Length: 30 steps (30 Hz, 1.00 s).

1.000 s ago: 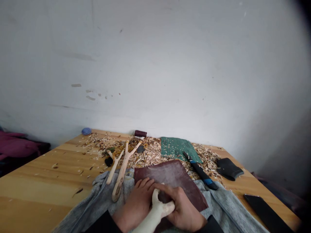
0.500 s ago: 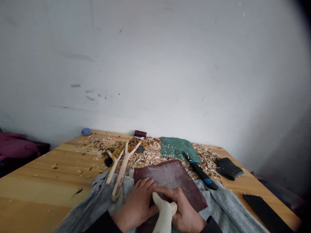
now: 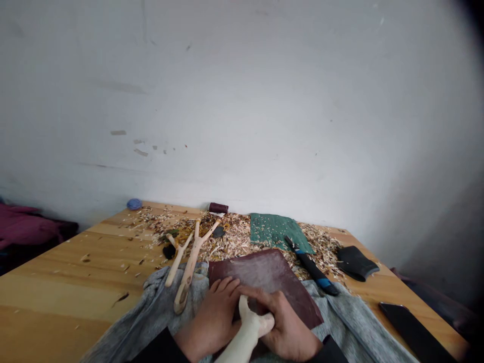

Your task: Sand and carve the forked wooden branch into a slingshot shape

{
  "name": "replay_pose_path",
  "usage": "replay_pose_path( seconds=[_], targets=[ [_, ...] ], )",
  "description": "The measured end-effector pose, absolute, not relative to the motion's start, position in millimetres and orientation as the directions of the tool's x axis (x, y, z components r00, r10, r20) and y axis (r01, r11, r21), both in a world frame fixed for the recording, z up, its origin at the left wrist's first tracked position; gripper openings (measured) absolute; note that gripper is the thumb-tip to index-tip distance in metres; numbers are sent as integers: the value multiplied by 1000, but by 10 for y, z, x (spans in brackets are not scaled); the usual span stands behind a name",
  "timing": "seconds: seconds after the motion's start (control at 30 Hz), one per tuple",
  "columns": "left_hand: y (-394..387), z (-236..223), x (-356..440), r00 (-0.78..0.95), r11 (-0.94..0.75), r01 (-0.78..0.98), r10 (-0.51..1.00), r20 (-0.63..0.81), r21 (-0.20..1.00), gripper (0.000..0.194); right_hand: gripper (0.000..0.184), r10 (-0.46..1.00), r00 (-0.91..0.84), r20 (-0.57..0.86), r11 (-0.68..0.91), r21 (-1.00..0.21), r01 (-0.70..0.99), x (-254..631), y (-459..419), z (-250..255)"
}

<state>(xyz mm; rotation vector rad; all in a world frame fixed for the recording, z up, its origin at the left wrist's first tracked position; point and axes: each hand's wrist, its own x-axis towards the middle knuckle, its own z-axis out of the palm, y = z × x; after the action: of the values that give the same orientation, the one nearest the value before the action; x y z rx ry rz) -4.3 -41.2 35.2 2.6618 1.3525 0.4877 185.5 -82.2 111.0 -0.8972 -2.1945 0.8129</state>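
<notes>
A sheet of dark red sandpaper (image 3: pixel 264 272) lies on the grey cloth in front of me. My left hand (image 3: pixel 215 317) rests flat on its left part, fingers stretched out and thumb near the wood. My right hand (image 3: pixel 285 325) is closed around one prong of a pale, peeled forked stick (image 3: pixel 247 327), its index finger reaching toward my left fingers. The stick's handle end runs out of view at the bottom. Two more forked sticks, a larger one (image 3: pixel 192 267) and a smaller one (image 3: pixel 177 264), lie left of the sandpaper.
Wood shavings (image 3: pixel 230 234) cover the back of the wooden table (image 3: pixel 56 287). A green sheet (image 3: pixel 276 232), a black-and-blue-handled tool (image 3: pixel 312 267), a folded black piece (image 3: pixel 357 262) and a phone (image 3: pixel 416 327) lie to the right. A thread spool (image 3: pixel 218 207) and a blue roll (image 3: pixel 134 204) stand near the wall.
The forked stick has turned in my right hand, its lower end swinging left and its right prong pointing more to the right. My left hand has stayed nearly in place.
</notes>
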Motion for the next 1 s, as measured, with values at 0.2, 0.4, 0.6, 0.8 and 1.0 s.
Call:
replay_pose_path(
  seconds=[0.2,0.4,0.6,0.8,1.0],
  targets=[
    [-456,440,-21,580,-625,751,779,239,213,44,45,738,-595,318,618,-672,408,1810,-830,1111],
    [-400,413,6,549,-588,784,807,218,201,44,63,812,-509,285,569,-580,583,1925,-726,1021],
    [-435,485,-22,611,-644,748,763,209,163,46,48,742,-612,274,619,-631,468,1779,-865,1122],
    [-429,531,-40,625,-630,766,776,83,125,43,44,702,-655,280,643,-646,412,1735,-881,1112],
    [-470,538,-3,602,-638,747,769,214,189,51,53,773,-567,285,613,-567,551,1907,-745,998]
  ],
)
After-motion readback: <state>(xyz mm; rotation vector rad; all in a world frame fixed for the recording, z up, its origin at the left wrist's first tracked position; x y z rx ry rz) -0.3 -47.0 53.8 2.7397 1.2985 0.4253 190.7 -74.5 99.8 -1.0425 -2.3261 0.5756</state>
